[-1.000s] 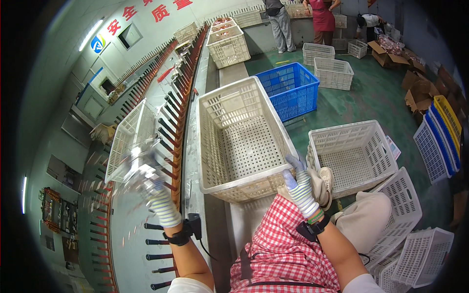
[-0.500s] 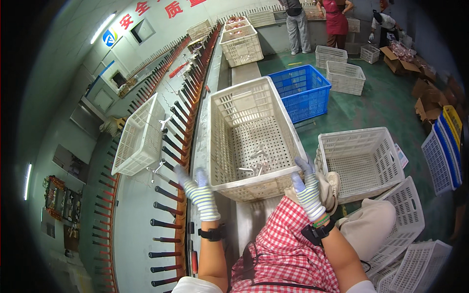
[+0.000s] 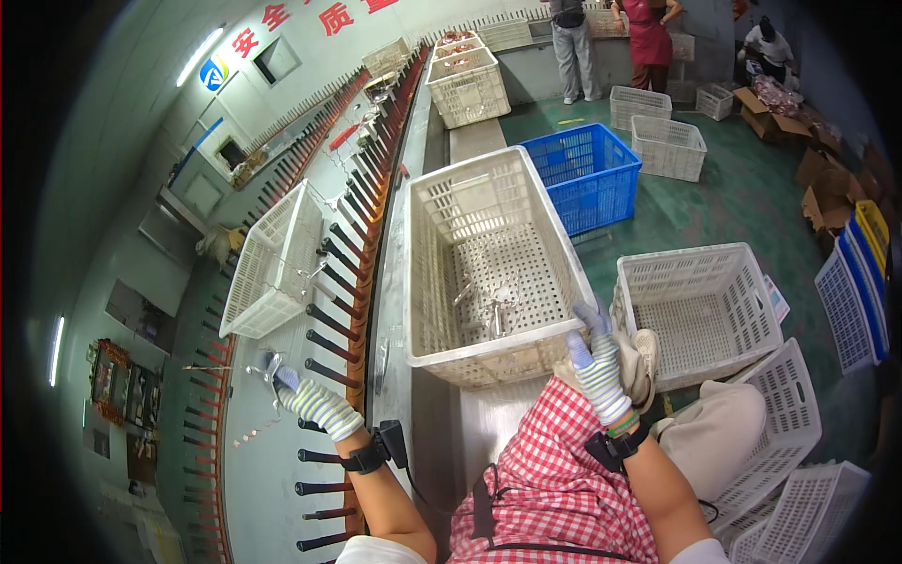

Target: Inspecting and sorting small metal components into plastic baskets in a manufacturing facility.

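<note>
My left hand (image 3: 315, 402), in a striped glove, reaches across the row of black-handled pegs. Its fingers close on a small shiny metal piece (image 3: 270, 367) over the pale surface, partly hidden by the fingertips. My right hand (image 3: 598, 362), gloved alike, lies against the near right corner of the white crate (image 3: 479, 354) with its fingers stretched out. Inside that crate, a few metal pieces (image 3: 496, 313) lie on the perforated floor.
Another white crate (image 3: 272, 268) stands on the pale surface beyond the pegs (image 3: 331, 371). To the right are a blue crate (image 3: 592, 193) and an unfilled white crate (image 3: 700, 310). Cartons (image 3: 766, 117) and several people are farther back.
My left hand has moved left from beside the crate, over the pegs, and taken hold of a metal piece. The metal pieces in the crate have shifted. My right hand stays at the crate corner.
</note>
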`<state>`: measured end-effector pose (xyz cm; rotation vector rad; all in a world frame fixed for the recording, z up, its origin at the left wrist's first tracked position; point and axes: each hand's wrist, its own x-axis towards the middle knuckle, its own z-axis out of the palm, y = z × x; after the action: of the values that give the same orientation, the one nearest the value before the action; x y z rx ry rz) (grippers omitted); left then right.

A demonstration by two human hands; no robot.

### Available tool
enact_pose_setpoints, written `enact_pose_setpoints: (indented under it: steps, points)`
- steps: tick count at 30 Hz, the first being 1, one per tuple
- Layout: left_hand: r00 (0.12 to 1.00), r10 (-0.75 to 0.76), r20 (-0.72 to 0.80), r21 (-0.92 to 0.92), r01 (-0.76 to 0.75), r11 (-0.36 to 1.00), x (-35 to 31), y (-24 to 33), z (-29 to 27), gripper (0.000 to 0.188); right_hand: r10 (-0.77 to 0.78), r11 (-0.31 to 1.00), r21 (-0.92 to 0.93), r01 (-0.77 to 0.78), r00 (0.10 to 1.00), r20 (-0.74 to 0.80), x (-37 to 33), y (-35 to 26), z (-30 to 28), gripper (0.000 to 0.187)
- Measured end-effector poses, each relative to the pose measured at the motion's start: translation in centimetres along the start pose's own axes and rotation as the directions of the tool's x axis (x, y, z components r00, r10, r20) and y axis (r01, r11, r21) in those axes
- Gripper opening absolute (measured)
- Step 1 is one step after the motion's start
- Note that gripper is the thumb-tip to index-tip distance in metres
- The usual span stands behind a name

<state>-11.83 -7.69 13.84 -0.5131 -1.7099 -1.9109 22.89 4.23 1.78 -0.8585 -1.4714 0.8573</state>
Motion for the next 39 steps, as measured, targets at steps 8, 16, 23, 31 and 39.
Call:
enact_pose_setpoints:
  steps: [8,16,23,31,39]
  points:
    - [0.847,-0.299,0.44,-0.192,0.414,0.89,-2.5,-1.2,4.6,0.034,-0.013,1.0,-0.003,0.013,1.0,0.0,0.1,-0.4,0.0,0.04]
    - [0.963,-0.245,0.108,0.07,0.238,0.969,-0.1,-6.7,5.1,0.018,0.005,1.0,-0.017,-0.005,1.0,0.012,0.0,-0.2,-0.2,0.039]
    - [0.966,-0.258,-0.007,0.108,0.258,0.96,1.1,-5.1,2.1,0.013,-0.015,0.998,-0.057,0.015,1.0,-0.001,0.1,0.0,-0.2,0.04]
    - [0.971,0.05,0.233,0.446,-0.153,0.882,-1.6,1.2,1.1,0.027,-0.035,0.998,-0.052,0.035,0.999,-0.002,0.2,-0.7,0.0,0.04]
    - [0.943,-0.162,0.291,-0.08,0.193,0.978,-4.0,-0.8,5.3,0.037,0.021,1.0,-0.006,-0.021,1.0,0.01,0.0,-0.4,-0.2,0.04]
